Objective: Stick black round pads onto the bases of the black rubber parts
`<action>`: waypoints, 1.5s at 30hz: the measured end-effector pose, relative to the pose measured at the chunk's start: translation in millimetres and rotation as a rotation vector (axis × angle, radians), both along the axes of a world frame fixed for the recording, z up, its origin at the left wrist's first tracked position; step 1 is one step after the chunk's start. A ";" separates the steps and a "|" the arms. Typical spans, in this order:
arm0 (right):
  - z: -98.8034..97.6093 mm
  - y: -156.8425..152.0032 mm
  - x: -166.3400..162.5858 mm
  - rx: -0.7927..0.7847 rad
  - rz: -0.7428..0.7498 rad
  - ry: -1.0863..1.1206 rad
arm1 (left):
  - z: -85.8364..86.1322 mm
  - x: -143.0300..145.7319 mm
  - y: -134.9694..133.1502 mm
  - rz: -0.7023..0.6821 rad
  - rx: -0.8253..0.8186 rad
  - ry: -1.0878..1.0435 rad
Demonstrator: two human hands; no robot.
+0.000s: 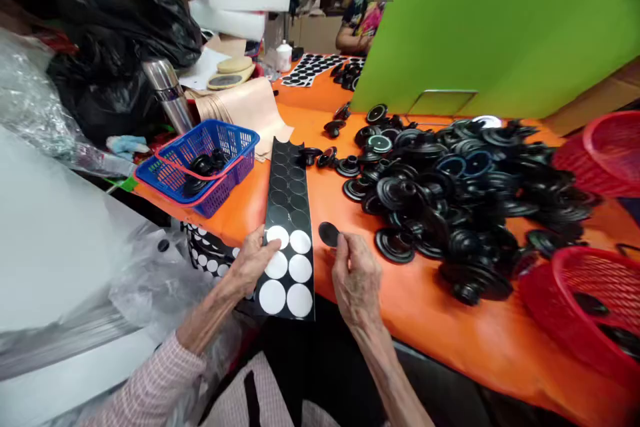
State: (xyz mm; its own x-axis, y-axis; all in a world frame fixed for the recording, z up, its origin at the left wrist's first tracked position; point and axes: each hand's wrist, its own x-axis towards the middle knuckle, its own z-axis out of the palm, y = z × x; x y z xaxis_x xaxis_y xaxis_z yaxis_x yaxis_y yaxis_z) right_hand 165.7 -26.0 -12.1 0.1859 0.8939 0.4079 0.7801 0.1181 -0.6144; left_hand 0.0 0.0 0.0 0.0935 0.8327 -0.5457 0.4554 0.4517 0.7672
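Note:
A long black sticker sheet [290, 213] lies on the orange table [425, 307], its near end showing several white round holes where discs are gone. My left hand [253, 265] presses on the sheet's near left edge, thumb on a white circle, fingers closed over the edge. My right hand [354, 277] pinches a small black round disc [329, 234] between thumb and fingers, just right of the sheet. A big pile of black round rubber parts [460, 193] fills the table to the right.
A blue basket [200, 163] with a few black parts stands left of the sheet. Red baskets [595, 310] sit at the right. A green board [490, 27] stands behind the pile. Another person sits at the far end. Plastic bags and a steel flask [167, 93] crowd the left.

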 end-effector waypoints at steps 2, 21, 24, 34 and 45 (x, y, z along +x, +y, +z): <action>6.3 -3.0 0.5 0.036 0.033 0.023 | 15.7 -2.0 0.1 0.146 0.249 0.247; 12.3 -28.3 -24.5 -0.347 -0.072 0.940 | 40.0 11.0 -6.8 0.013 -0.007 -0.436; 13.2 -32.2 -24.7 -0.291 -0.112 0.843 | 44.4 14.3 -10.0 -0.020 -0.014 -0.515; 36.7 -65.0 -1.8 -0.150 -0.147 0.673 | 46.2 48.1 55.5 -0.365 0.396 0.188; 30.6 -102.7 47.3 -0.387 -0.124 0.730 | 1.4 164.3 34.6 -0.526 0.511 0.178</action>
State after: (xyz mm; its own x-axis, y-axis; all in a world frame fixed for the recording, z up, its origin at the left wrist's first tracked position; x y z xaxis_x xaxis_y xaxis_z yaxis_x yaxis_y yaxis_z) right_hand 212.9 -128.7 18.5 0.3901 0.9019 -0.1852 0.1637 -0.2659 -0.9500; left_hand 164.3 34.6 1.4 0.4951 0.8562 -0.1477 0.6495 -0.2517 0.7175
